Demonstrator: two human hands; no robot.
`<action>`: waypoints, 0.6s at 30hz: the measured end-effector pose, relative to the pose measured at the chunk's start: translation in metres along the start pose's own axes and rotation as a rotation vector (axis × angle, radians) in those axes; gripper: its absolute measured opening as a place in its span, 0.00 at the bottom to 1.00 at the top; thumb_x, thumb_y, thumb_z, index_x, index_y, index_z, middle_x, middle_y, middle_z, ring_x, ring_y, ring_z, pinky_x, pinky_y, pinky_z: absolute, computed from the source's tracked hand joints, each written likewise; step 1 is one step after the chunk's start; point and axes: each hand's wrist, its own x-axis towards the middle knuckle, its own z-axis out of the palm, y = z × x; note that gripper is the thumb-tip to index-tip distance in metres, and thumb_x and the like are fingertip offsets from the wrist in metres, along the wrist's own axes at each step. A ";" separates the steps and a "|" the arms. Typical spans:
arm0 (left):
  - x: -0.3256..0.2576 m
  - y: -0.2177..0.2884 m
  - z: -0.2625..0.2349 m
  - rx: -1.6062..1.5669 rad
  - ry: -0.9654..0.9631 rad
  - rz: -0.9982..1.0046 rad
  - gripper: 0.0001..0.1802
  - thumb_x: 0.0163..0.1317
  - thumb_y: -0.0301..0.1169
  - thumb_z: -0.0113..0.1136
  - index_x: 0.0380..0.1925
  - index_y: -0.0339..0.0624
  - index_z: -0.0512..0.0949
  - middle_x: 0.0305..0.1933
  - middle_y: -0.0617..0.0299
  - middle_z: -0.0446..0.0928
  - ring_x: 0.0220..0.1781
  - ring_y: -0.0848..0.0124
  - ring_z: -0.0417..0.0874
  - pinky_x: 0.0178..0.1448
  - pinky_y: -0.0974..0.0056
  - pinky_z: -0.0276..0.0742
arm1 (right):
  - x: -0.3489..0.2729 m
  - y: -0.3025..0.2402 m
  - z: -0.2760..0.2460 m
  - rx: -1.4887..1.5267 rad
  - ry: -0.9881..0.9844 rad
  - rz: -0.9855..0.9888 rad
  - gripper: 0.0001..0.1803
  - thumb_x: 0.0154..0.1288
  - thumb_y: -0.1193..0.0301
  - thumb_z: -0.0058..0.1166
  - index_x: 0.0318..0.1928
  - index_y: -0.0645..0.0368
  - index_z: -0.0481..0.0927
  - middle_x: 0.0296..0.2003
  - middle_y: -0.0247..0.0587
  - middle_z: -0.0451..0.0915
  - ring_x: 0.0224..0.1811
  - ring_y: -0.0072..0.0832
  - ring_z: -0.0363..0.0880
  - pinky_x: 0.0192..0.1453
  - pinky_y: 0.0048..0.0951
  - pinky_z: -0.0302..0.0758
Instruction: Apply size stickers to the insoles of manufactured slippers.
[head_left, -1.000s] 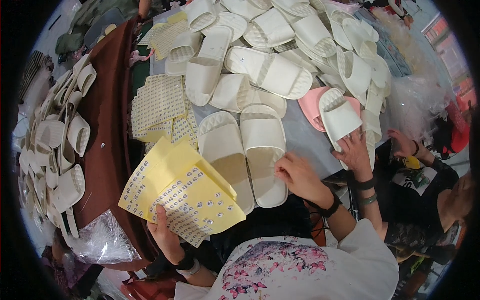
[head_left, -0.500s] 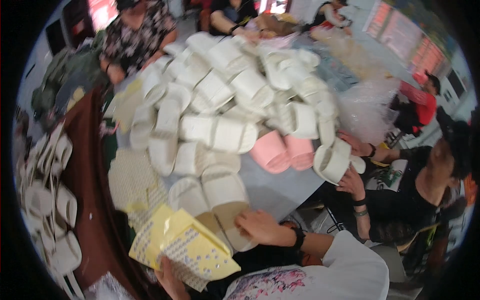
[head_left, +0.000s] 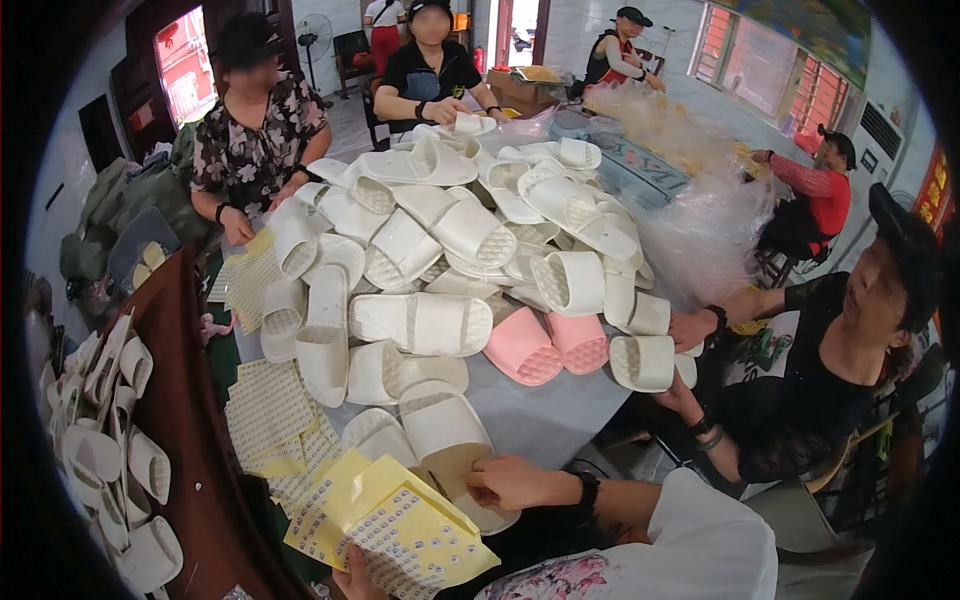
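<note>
In my left hand point(head_left: 355, 575) at the lower edge is a small stack of yellow sticker sheets point(head_left: 425, 525), gripped by the near edge. They carry rows of small blue-and-white stickers, with gaps among them. My right hand point(head_left: 515, 483) rests over the footbed of a white slipper point(head_left: 440, 420), its fingers curled together. Whatever lies between those fingertips is too small or hidden to make out. A second white slipper point(head_left: 378, 432) lies just left of it, partly covered by the sheets.
White slippers point(head_left: 420, 325) pile high across the grey table point(head_left: 560, 420), with a pink pair point(head_left: 523, 347) at its right. More sticker sheets point(head_left: 270, 415) lie at left, beside a brown board point(head_left: 170, 400). At right, a co-worker's hands point(head_left: 690, 400) hold white slippers. Other people sit around the table.
My view has shifted, so the table sits lower and the room shows more sharply. My right hand stays at the same slipper, and my left hand keeps hold of the sheets.
</note>
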 end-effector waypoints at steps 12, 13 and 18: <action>-0.005 0.001 -0.006 -0.020 -0.134 0.004 0.14 0.60 0.29 0.53 0.44 0.32 0.72 0.35 0.62 0.75 0.33 0.76 0.74 0.36 0.74 0.69 | -0.016 -0.002 0.004 -0.052 0.054 -0.006 0.06 0.54 0.67 0.49 0.32 0.53 0.71 0.32 0.38 0.71 0.37 0.38 0.73 0.36 0.38 0.67; -0.011 0.009 0.007 0.019 -0.094 0.067 0.14 0.60 0.29 0.53 0.43 0.32 0.72 0.34 0.63 0.75 0.32 0.77 0.74 0.34 0.74 0.69 | -0.015 -0.001 0.006 -0.054 0.056 -0.007 0.06 0.54 0.67 0.49 0.32 0.53 0.71 0.32 0.38 0.71 0.37 0.38 0.73 0.36 0.38 0.67; -0.006 0.006 0.005 0.039 -0.070 0.056 0.13 0.60 0.30 0.53 0.41 0.32 0.73 0.34 0.63 0.75 0.32 0.77 0.73 0.33 0.74 0.68 | -0.014 -0.009 0.000 -0.001 0.074 0.071 0.08 0.53 0.66 0.50 0.32 0.55 0.69 0.30 0.41 0.71 0.34 0.40 0.74 0.35 0.40 0.67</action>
